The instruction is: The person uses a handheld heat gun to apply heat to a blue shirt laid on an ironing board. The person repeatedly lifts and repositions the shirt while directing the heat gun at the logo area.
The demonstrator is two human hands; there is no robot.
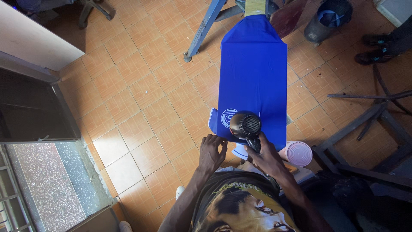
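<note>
I look straight down at my own two hands over a narrow board dressed in a blue garment [253, 73]. The garment lies flat and stretched, running away from me toward the top of the view, its far end tapering to a point where bare wood shows.

My right hand [269, 158] is clamped around the handle of a black hair dryer [246, 126], whose round body hovers over the near end of the cloth, just beside a white round emblem [228, 117] printed there. My left hand [211, 151] rests with fingers spread and curled on the near left edge of the garment, touching the cloth, holding nothing else.

Just right of my right hand, near the board's near right corner, stands a pink round container [297, 153].

Left of the board, the orange tiled floor [146, 94] stretches wide and open as far as a dark doorway and a sunlit step. To the right the space is crowded: dark wooden frame pieces [365, 124] lie angled on the tiles. At the top, a blue metal leg [206, 26] slants down beside the board, a dark bucket [328, 19] stands on the right, and another person's shoes [375, 49] sit near the upper right edge.
</note>
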